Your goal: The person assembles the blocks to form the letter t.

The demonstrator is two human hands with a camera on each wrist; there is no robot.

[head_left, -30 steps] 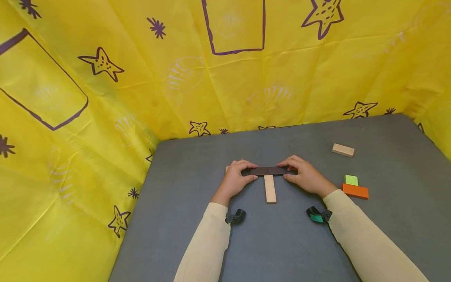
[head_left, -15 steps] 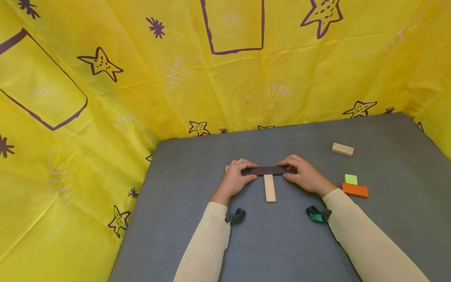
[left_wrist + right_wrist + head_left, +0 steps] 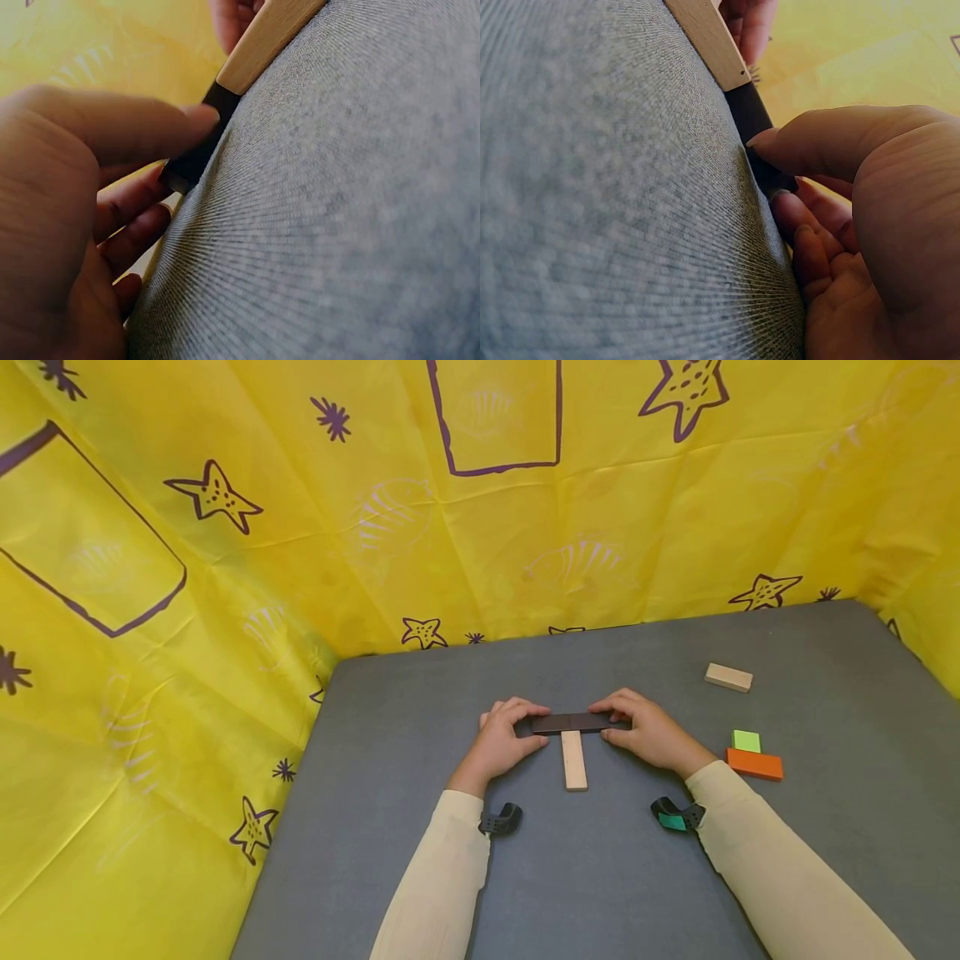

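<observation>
Two dark wooden blocks lie end to end in the head view, the left dark block point(image 3: 552, 723) meeting the right dark block point(image 3: 588, 722) at a faint seam. Thumb and fingers of my left hand point(image 3: 502, 741) pinch the left one near its outer end. At the opposite end, my right hand point(image 3: 651, 732) holds the right one the same way. A pale wooden block point(image 3: 573, 762) lies flat on the table, its far end touching the dark row near the middle, so they form a T. In the left wrist view, the thumb point(image 3: 161, 127) covers part of the dark block.
To the right, an orange block point(image 3: 754, 764) has a light green block point(image 3: 746, 741) just behind it. Farther back lies another pale wooden block point(image 3: 728, 677). The grey table point(image 3: 585, 877) is bounded by a yellow patterned cloth point(image 3: 487, 552) behind and at the sides.
</observation>
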